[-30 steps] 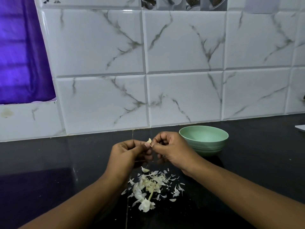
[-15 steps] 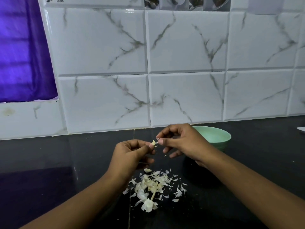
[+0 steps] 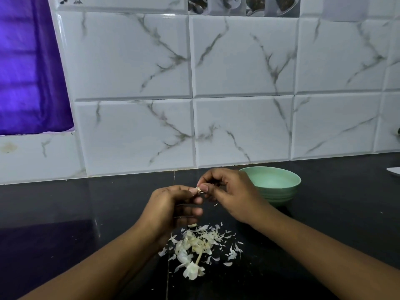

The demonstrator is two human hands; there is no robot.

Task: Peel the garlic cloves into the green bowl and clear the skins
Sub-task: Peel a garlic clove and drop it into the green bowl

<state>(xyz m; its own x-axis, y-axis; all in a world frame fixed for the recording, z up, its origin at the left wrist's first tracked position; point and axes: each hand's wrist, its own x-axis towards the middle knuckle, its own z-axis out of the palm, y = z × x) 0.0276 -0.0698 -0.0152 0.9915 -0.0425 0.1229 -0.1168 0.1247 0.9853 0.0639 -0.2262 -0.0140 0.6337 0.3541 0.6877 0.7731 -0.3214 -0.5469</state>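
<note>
Curtain: a purple curtain (image 3: 28,68) fills the far left, behind the counter.
Wall: white tiles (image 3: 129,57) with grey veins stand behind the whole scene, from the curtain to the right edge.
Counter: the counter (image 3: 54,213) is black and shiny, and all the things stand or lie on it.
Left hand: the left hand (image 3: 168,208) is held above the counter, left of centre. Its fingers are curled inward and close together. The thumb and first finger pinch the clove at their tips.
Clove: the clove (image 3: 198,190) is a small pale piece between the two hands, in the air above the counter. Most of it is covered by the fingertips.
Skins: the skins (image 3: 207,237) lie in a loose white heap on the counter, below both hands and nearer to the person. A pale stem (image 3: 199,256) lies in the heap, and some flakes are scattered at its right side.
Right hand: the right hand (image 3: 229,191) meets the left hand at the clove. Its thumb and first finger pinch the same clove from the right, and the other fingers are bent under the palm.
Bowl: the green bowl (image 3: 281,185) stands upright on the counter just behind the right hand, near the wall. The hand covers the left part of its rim. The inside that shows is smooth pale green; I cannot tell what lies at the bottom.
Right edge: a white flat thing (image 3: 394,171) lies on the counter, cut by the frame.
</note>
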